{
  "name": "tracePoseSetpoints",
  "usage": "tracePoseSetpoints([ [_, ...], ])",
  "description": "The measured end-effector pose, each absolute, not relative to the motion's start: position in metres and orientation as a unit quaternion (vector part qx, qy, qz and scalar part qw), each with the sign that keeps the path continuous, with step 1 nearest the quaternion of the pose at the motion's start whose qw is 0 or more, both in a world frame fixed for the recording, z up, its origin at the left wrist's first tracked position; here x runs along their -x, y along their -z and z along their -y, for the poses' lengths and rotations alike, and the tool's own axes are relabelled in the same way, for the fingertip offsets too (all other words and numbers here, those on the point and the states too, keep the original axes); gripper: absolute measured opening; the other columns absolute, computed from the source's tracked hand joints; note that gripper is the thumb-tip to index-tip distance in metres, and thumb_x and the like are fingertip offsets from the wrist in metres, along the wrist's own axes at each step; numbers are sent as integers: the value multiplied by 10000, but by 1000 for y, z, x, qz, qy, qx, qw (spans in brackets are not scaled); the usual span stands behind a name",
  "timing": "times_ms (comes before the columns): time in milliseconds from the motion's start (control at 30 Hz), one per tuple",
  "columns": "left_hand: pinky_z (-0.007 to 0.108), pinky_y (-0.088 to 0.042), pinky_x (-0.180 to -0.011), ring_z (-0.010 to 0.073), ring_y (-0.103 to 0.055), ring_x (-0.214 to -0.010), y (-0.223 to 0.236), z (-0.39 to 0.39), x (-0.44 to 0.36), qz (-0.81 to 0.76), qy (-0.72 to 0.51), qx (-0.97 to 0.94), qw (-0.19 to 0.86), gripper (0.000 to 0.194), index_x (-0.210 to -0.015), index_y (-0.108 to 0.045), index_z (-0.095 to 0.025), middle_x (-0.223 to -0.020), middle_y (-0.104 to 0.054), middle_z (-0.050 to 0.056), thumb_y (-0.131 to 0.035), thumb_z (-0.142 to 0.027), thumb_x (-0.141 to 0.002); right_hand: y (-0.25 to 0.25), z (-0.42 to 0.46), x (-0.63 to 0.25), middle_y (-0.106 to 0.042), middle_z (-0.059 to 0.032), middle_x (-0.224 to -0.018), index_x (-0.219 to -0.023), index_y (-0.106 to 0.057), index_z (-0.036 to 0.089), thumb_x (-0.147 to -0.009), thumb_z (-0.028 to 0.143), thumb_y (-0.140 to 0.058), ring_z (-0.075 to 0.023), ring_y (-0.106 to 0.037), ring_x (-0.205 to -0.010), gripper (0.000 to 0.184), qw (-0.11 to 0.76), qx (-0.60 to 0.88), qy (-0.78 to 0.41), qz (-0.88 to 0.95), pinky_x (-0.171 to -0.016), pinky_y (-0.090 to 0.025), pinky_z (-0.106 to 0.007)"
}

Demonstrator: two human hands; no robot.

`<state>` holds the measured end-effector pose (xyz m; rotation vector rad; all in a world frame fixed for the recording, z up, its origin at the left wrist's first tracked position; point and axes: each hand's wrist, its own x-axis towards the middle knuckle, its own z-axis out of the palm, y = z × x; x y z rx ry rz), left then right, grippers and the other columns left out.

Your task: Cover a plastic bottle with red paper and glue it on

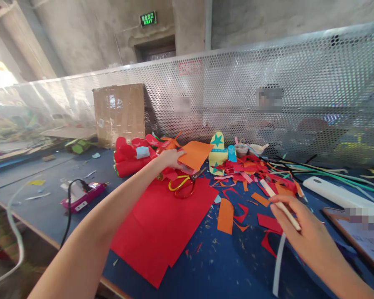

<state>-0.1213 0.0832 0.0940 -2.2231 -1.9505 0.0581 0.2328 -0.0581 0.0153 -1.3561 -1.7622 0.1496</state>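
Note:
My left hand point(171, 159) reaches out over the pile and is closed on the near-left edge of an orange sheet point(197, 154), which is lifted at a slant. Just below it lie scissors point(187, 182) with one yellow and one red handle. They rest on a large red sheet point(162, 224) spread on the blue table. In my right hand point(294, 209) is a slim white pen point(282, 204), held between thumb and fingers. Beneath that hand lie an orange cut piece point(226, 216) with a rounded top and red scraps point(269, 224).
Red rolled and cut pieces point(131, 158) lie behind my left arm. A yellow cutout with teal stars point(217, 153) stands near the mesh partition point(237, 83). A purple power strip point(84, 197) is at left. At right are a white bar point(336, 197) and a tablet-like device point(355, 232).

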Motion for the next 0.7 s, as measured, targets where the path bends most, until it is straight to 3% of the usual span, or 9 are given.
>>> tracePoseSetpoints([
  [167, 438, -523, -864, 230, -606, -1036, -95, -86, 126, 682, 55, 722, 104, 348, -1231, -545, -174, -1223, -581, 97, -568, -333, -921, -7, 56, -235, -708, -53, -937, -920, -583, 264, -860, 468, -459, -231, -698, -813, 246, 433, 540, -57, 720, -700, -535, -320],
  [467, 436, -533, -845, 226, -613, -1011, -106, -98, 143, 689, 89, 718, 51, 332, -1198, -559, -154, -1199, -589, 93, -570, -336, -921, -3, 52, -237, -705, -72, -968, -932, -578, 256, -870, 496, -449, -241, -704, -833, 279, 424, 542, -37, 724, -710, -540, -336],
  [633, 271, -486, -884, 205, -627, -1033, -115, -100, 148, 638, 72, 767, 1, 270, -1063, -678, -232, -1090, -701, 2, -609, -411, -873, -2, 51, -235, -713, -99, -972, -933, -580, 244, -845, 566, -445, -270, -712, -847, 360, 419, 546, -39, 724, -714, -549, -376],
  [700, 278, -488, -883, 205, -625, -1032, -121, -105, 155, 654, 91, 751, 21, 280, -1083, -670, -229, -1096, -697, 2, -546, -415, -914, -1, 50, -235, -720, -99, -957, -929, -584, 246, -844, 589, -431, -275, -716, -841, 385, 417, 549, -35, 723, -700, -552, -378],
])
